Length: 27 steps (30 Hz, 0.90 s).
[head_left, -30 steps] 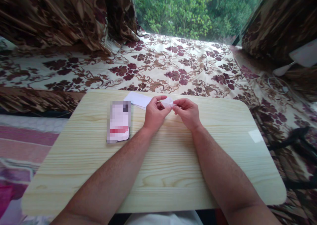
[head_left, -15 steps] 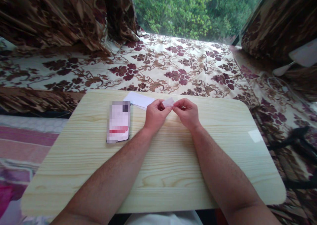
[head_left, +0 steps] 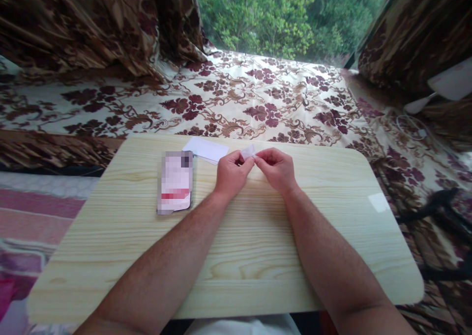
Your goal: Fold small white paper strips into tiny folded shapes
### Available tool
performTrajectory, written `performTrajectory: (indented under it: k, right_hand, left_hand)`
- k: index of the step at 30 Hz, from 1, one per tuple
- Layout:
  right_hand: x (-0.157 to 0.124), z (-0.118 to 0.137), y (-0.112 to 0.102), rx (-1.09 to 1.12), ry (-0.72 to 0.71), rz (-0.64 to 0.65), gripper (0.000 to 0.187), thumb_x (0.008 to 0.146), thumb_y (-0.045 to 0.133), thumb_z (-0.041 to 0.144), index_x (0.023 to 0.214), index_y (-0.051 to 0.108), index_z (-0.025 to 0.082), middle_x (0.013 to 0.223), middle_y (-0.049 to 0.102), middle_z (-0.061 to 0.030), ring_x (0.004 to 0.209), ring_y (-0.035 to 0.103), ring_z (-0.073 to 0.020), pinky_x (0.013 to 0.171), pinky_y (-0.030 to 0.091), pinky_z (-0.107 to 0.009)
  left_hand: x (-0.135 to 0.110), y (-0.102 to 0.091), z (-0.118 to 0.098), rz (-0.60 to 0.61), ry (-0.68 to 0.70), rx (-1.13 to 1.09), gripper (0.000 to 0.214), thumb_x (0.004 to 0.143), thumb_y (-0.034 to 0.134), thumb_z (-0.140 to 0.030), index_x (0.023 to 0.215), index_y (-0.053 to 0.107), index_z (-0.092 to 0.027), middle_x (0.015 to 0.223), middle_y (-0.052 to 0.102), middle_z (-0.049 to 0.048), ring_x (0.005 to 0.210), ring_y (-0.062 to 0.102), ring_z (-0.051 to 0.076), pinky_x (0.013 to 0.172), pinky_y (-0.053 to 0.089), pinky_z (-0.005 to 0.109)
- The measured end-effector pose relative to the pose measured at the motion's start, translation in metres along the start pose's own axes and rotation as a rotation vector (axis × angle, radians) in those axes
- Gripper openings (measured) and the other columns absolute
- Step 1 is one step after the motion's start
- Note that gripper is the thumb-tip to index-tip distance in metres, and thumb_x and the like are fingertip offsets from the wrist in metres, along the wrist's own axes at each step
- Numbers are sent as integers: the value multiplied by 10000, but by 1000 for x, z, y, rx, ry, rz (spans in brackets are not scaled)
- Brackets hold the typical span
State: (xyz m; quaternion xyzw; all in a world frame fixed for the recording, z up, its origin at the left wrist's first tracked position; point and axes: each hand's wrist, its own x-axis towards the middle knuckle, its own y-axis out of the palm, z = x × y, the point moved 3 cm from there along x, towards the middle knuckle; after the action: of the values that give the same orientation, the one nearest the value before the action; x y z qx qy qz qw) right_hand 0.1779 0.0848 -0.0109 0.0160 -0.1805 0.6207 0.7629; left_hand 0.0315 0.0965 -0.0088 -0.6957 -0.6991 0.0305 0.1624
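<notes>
My left hand [head_left: 231,172] and my right hand [head_left: 276,168] meet at the far middle of a light wooden table [head_left: 236,246]. Both pinch a small folded piece of white paper [head_left: 248,152], which sticks up between the fingertips. Each hand's fingers are curled and pressed together on it. A flat white sheet of paper [head_left: 205,149] lies on the table just behind and left of my left hand. A phone [head_left: 176,181] lies flat to the left of my left hand.
The table stands over a bed with a cream and maroon floral cover [head_left: 236,99]. Matching curtains [head_left: 92,25] hang left and right of a window with green trees [head_left: 273,15]. A white cable and charger [head_left: 416,124] lie at far right.
The hands have closed a little tighter together on the small paper, which now shows less above the fingers. The view has shifted slightly.
</notes>
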Motion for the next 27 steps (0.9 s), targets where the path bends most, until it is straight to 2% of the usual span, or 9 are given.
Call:
performTrajectory:
  k: [9,14,19,24,27]
  right_hand:
    - [-2,9,-1,-124,-118,-40,36,769,656,222,742,665,199,779,644,-17,668,579,-133,582,471,-254]
    - [-3,3,2,-94,-39,6,51,770,653,232,774,681,190,675,657,1,574,558,-122,565,460,-258]
    - [-2,3,0,-56,14,22,56,751,660,226,767,686,179,645,667,3,540,560,-119,522,437,-249]
    - [-2,2,0,-54,10,34,51,762,646,217,782,679,185,680,676,-1,576,585,-126,551,462,-254]
    - [-2,5,0,-112,-57,24,53,762,640,194,795,681,190,709,656,-1,596,563,-123,565,461,-257]
  left_hand:
    - [-1,0,-5,58,-10,20,208,790,593,-310,656,639,-159,571,548,-21,562,469,113,529,321,240]
    - [-2,-1,-7,1,-23,70,174,763,613,-300,649,596,-170,560,529,-36,563,456,106,536,327,225]
    - [-3,-1,-7,5,-16,125,205,759,606,-299,605,573,-168,540,501,-37,548,434,102,517,298,233]
    - [-2,-2,-9,14,-34,151,206,743,609,-302,594,584,-162,528,500,-36,547,441,105,512,289,237]
    - [-1,-3,-8,22,-72,119,190,728,611,-300,600,599,-160,528,521,-32,544,457,109,504,302,231]
